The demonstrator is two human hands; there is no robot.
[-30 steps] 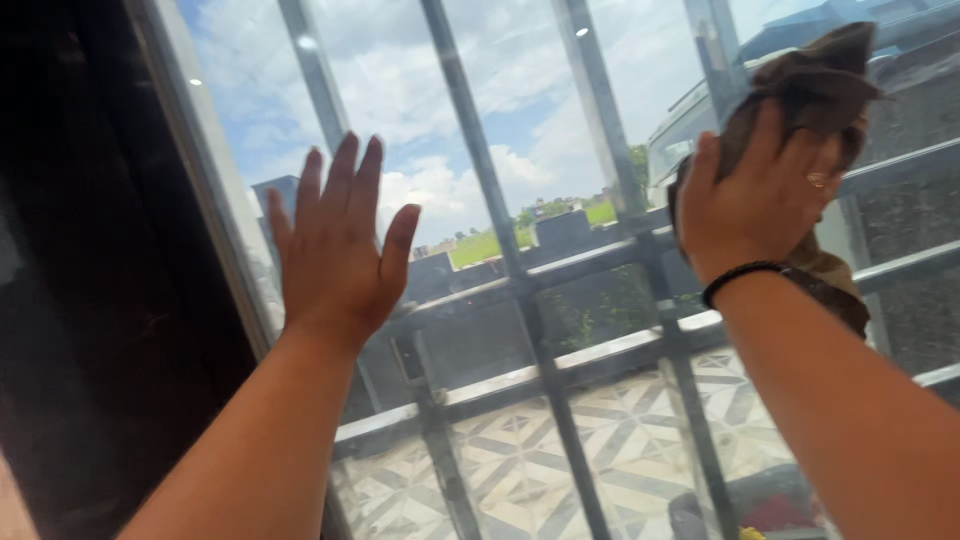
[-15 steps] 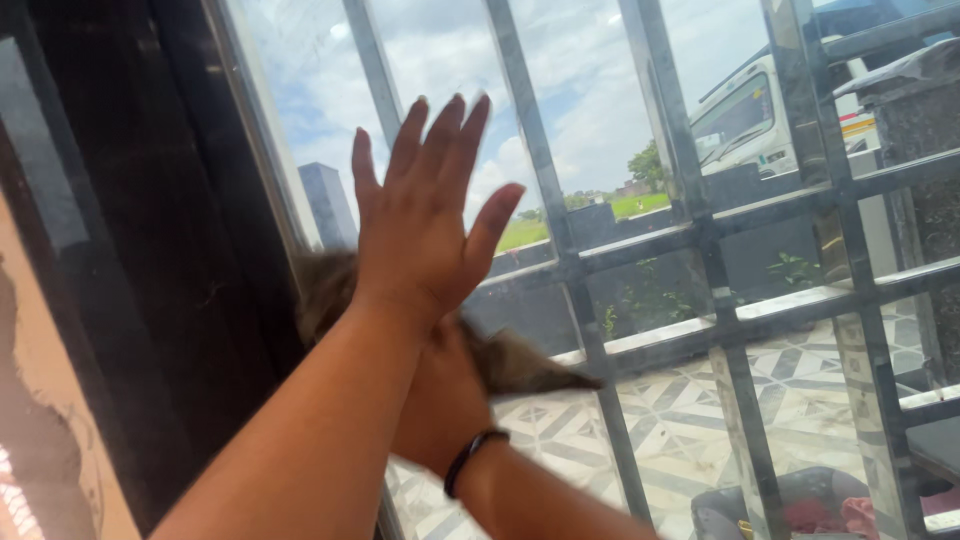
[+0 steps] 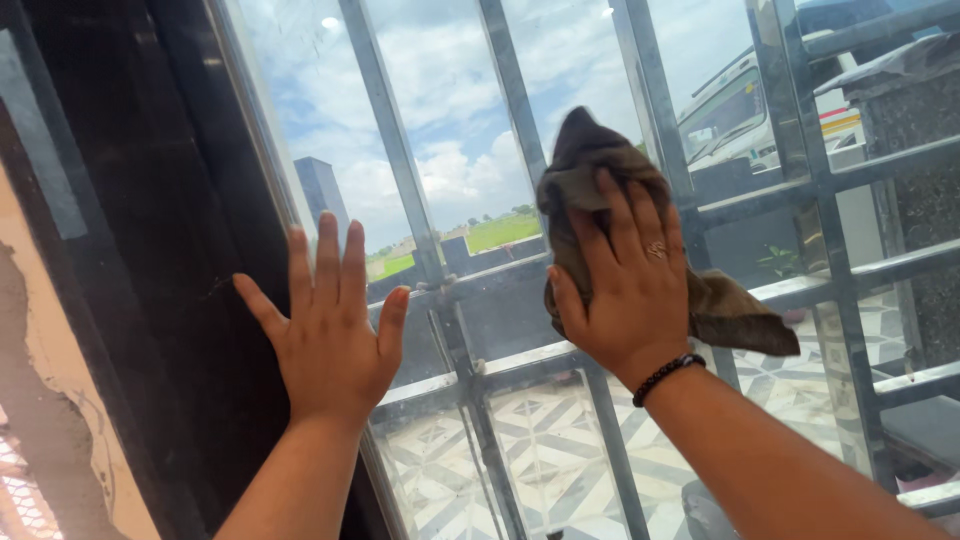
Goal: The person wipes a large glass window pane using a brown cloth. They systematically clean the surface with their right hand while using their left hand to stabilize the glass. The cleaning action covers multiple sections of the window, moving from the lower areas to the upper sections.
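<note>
My right hand (image 3: 625,285) presses a brownish-grey cloth (image 3: 590,170) flat against the glass of a window (image 3: 450,130), near the middle of the pane. A ring and a dark bead bracelet show on that hand and wrist. My left hand (image 3: 325,325) lies flat with fingers spread against the left edge of the glass, beside the dark window frame (image 3: 170,250). It holds nothing.
Grey metal bars (image 3: 515,100) run behind the glass in a grid. Outside are a patterned tiled floor (image 3: 540,450), a low wall, a vehicle (image 3: 740,110) at upper right and green fields. A peeling wall (image 3: 40,400) stands at far left.
My right hand with the cloth swept from the upper right down to the lower left, passing behind my left forearm, and is now back up at the middle. My left hand stayed on the glass.
</note>
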